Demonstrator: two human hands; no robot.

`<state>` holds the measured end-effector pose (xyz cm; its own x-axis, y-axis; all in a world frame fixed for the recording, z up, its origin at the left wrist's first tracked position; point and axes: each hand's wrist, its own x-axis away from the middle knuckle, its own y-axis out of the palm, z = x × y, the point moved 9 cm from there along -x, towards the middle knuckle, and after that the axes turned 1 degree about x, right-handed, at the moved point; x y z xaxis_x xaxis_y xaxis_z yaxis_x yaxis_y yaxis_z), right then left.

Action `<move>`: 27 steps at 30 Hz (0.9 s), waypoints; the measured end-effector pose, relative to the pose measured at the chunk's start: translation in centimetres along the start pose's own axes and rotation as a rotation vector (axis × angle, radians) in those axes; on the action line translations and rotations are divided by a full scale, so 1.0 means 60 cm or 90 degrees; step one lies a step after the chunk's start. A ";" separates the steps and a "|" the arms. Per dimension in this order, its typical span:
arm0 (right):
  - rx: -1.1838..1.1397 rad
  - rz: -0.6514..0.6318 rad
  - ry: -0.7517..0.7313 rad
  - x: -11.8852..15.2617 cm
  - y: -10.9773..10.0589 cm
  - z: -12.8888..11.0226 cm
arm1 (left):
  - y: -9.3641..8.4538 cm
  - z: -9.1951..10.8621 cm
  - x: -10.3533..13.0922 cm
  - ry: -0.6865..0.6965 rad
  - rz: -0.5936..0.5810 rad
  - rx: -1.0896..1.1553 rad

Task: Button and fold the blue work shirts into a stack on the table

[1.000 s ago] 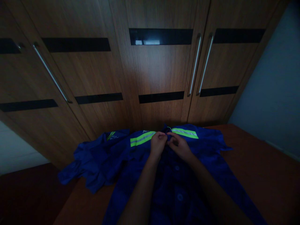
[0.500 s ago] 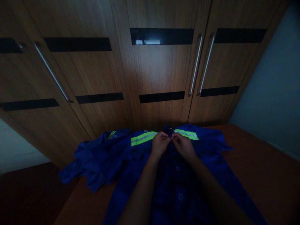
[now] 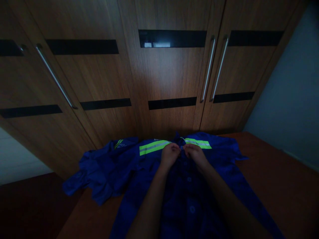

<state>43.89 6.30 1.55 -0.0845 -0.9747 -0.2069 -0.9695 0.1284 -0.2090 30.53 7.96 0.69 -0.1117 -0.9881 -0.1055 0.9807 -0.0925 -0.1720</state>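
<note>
A dark blue work shirt (image 3: 147, 172) with yellow-green and grey reflective bands lies spread out, its collar end toward the wardrobe. Pale buttons run down its front. Near the collar, my left hand (image 3: 170, 155) pinches the shirt's front edge. Just to its right, my right hand (image 3: 195, 154) pinches the cloth too, the fingertips of both hands almost meeting. A small light spot, perhaps a button, shows between them. Exactly which bit of cloth each hand holds is too dark to make out.
Behind the shirt stands a wooden wardrobe (image 3: 169, 73) with black strips and long metal handles (image 3: 208, 69). The shirt rests on a reddish-brown surface (image 3: 269, 176). One sleeve (image 3: 99, 172) lies crumpled at the left. A pale wall (image 3: 286, 99) rises at the right.
Both hands have shifted very slightly toward me at the collar, and the fingertips are a little further apart, with a light spot now showing between them. The shirt lies as before.
</note>
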 end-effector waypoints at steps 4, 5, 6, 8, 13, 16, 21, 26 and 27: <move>0.090 0.008 -0.008 -0.003 -0.012 0.006 | 0.006 0.004 0.002 0.033 -0.037 -0.101; 0.120 0.022 -0.019 -0.003 -0.017 0.004 | 0.009 0.008 0.004 0.042 -0.050 -0.126; 0.151 0.038 -0.032 -0.002 -0.022 0.001 | 0.013 0.013 0.007 0.051 -0.064 -0.151; 0.212 0.069 -0.060 0.000 -0.028 -0.007 | 0.022 0.026 0.014 0.074 -0.095 -0.199; 0.315 0.125 -0.113 0.008 -0.035 -0.018 | 0.048 0.056 0.037 0.131 -0.174 -0.302; 0.340 0.133 -0.128 0.010 -0.040 -0.012 | 0.060 0.063 0.050 0.147 -0.213 -0.354; 0.310 0.131 -0.135 0.003 -0.047 0.000 | 0.056 0.089 0.055 0.153 -0.180 -0.444; 0.207 0.185 -0.093 -0.009 -0.069 0.011 | 0.025 0.121 0.046 0.167 -0.035 -0.540; 0.177 0.191 -0.076 -0.011 -0.072 0.017 | 0.022 0.115 0.044 0.163 -0.034 -0.563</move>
<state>48.34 6.57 1.63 -0.3108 -0.8606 -0.4034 -0.8055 0.4638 -0.3689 32.66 4.37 6.96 -0.2878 -0.9185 -0.2713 0.5059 0.0947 -0.8574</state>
